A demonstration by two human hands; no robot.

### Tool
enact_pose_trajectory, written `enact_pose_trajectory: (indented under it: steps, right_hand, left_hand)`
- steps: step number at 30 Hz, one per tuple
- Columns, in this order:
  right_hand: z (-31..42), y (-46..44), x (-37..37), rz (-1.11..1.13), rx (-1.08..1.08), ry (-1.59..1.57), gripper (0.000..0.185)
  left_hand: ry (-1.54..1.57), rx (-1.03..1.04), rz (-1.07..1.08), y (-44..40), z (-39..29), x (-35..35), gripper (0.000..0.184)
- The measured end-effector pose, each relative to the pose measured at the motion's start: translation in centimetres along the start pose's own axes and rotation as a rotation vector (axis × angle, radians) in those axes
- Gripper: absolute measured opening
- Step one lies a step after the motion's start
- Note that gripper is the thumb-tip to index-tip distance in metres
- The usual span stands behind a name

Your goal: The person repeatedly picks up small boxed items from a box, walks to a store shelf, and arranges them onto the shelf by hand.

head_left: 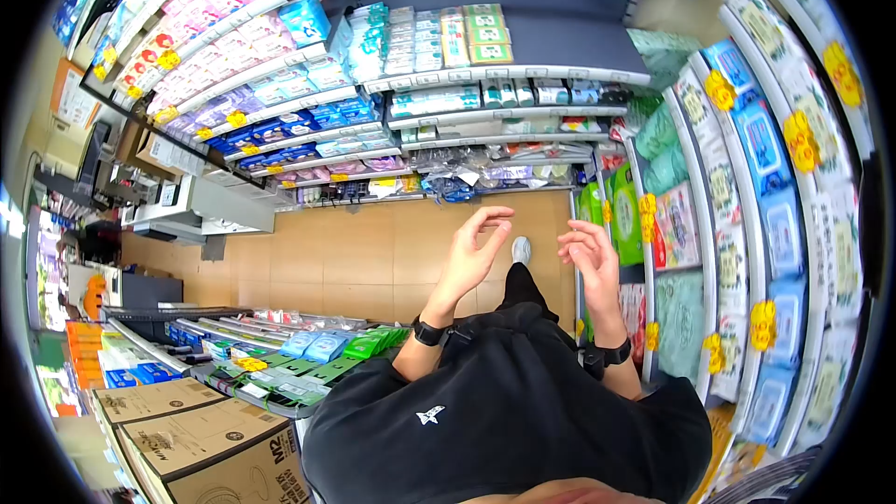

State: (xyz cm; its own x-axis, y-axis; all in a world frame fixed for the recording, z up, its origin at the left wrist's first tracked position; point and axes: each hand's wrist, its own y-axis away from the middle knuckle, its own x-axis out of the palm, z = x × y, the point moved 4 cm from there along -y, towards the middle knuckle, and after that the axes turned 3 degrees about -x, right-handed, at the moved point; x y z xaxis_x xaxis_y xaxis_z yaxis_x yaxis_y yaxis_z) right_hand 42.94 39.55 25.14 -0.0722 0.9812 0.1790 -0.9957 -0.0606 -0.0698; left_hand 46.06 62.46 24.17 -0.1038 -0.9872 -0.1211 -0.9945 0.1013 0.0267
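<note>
My left hand (pixel 473 247) is raised in front of my body over the tiled floor, fingers loosely curled and apart from the thumb, with nothing in it. Level with it on the other side, my right hand (pixel 592 254) is also empty, its fingers bent and spread. Green packs (pixel 626 215) on the right-hand shelf are the goods nearest to my right hand, and no contact shows. A dark band sits on each wrist. Below and between the hands, one light shoe (pixel 521 249) shows on the floor.
Ahead stands a shelf unit (pixel 504 75) with packs in rows. Shelves of wipes packs (pixel 765 149) rise close on my right. Behind me to the left are a low shelf with green packs (pixel 369 341) and cardboard boxes (pixel 205 439). A counter (pixel 224 205) stands beyond the tiled floor (pixel 373 252).
</note>
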Motion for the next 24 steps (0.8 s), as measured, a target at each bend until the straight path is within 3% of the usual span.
enact_pose_trajectory:
  steps: [14, 24]
  right_hand:
    - [2.5, 13.7, -2.2, -0.32, -0.081, 0.054, 0.038]
    - [3.3, 23.6, -6.8, -0.642, -0.153, 0.078, 0.036]
  left_hand:
    - [-0.042, 0.104, 0.284, 7.0, -1.8, 5.9, 0.026]
    - [-0.074, 0.201, 0.669, 9.7, -3.6, 15.7, 0.024]
